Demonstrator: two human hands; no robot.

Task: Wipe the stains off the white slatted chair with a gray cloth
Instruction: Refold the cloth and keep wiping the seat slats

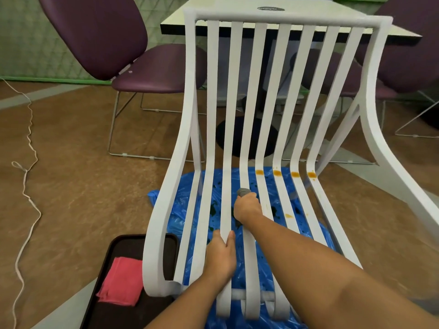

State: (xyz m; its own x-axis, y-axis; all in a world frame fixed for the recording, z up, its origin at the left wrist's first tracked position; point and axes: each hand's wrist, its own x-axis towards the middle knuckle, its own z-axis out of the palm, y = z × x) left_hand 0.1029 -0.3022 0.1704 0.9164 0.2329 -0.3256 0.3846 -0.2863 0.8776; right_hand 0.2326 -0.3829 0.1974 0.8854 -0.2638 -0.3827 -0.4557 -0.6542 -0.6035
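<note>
The right hand (247,207) has its grip closed round the bunched gray cloth (243,192), pressed on a centre slat of the white slatted chair (285,20) at mid-frame. The left hand (221,255) grips a neighbouring slat at lower centre.

Likely faults:
- The orange stains (277,173), right of centre, are not yet wiped.
- A soiled cloth could smear residue onto clean slats.
- Heavy pressure could flex a slat.

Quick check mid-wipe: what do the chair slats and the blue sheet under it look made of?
White slatted chair: probably painted metal or plastic, smooth matte finish, thin slats bent in even curves. Blue sheet: thin plastic film, glossy and crinkled.
</note>
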